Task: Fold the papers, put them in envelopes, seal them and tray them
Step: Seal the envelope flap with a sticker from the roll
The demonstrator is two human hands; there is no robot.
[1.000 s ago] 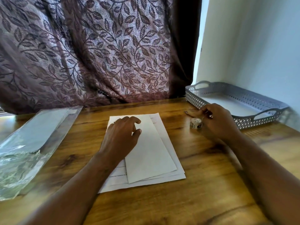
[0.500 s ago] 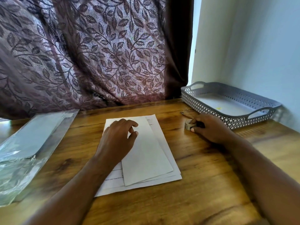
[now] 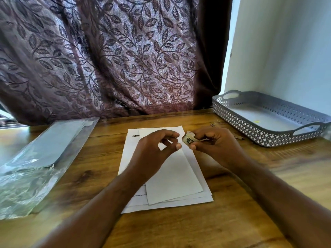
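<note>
Right grip (image 3: 215, 144) pinches small tape roll (image 3: 188, 139) above envelope (image 3: 172, 176), mid tabletop (image 3: 179, 230); left grip (image 3: 154, 151) half-spread, empty. Risk: skewed pull sticks tape to itself; unheld envelope may slide.

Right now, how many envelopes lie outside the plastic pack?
1: the envelope lies on the paper stack at centre. More may be hidden inside the plastic pack at left.
</note>
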